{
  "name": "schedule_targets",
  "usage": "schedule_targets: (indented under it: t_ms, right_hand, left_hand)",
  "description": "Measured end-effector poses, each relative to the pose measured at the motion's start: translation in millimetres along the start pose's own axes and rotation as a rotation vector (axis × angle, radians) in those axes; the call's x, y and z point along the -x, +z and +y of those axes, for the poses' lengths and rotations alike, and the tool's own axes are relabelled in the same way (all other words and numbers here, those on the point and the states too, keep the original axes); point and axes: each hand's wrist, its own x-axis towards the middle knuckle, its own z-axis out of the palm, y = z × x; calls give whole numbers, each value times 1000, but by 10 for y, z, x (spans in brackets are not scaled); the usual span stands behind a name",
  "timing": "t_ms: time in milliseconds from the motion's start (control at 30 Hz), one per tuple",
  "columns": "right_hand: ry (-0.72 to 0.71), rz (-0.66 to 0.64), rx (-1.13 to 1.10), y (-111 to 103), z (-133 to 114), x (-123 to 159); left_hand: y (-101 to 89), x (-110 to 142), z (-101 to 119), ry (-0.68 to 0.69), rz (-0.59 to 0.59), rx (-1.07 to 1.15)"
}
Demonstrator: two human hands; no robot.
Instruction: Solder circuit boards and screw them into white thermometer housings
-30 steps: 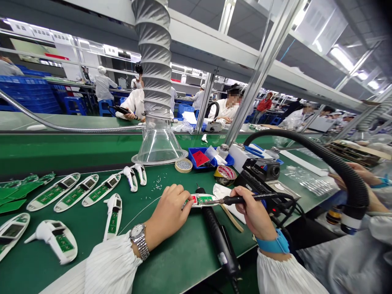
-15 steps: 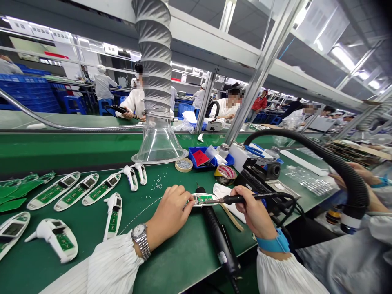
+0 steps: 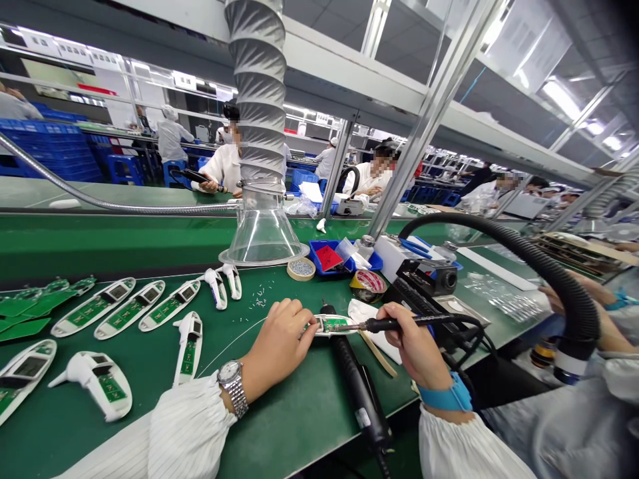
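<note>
My right hand point(image 3: 412, 336) is closed round the handle of a soldering iron point(image 3: 382, 324), pen-fashion. Its tip lies over the green circuit board in a white plastic housing point(image 3: 349, 326). At that housing's left end, my left hand point(image 3: 283, 342) has thumb and forefinger pinched together. A thin solder wire point(image 3: 224, 350) runs across the bench into this hand, which hides its end and the housing's left part. Beneath the housing lies a black electric screwdriver point(image 3: 357, 379).
Several white housings with boards point(image 3: 117, 309) lie to the left, by green boards point(image 3: 30, 309). Behind stand a clear fume hood point(image 3: 264, 236), a tin of small metal bits point(image 3: 301, 269), a blue tray point(image 3: 319, 263) and tape point(image 3: 368, 285). A black hose point(image 3: 549, 259) arches on the right, near another person's hands.
The whole view has shifted very slightly. Both hands stay at the housing, and the iron's tip remains over the board with hardly any movement.
</note>
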Motion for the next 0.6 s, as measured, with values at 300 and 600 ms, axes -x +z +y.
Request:
schedule_targets:
  t_ms: [300, 600]
  right_hand:
    - [-127, 169, -67, -139, -138, 64]
    - [-300, 507, 41, -895, -328, 135]
  left_hand:
    - [-154, 34, 70, 12, 48, 10]
    - [-196, 481, 119, 14, -156, 144]
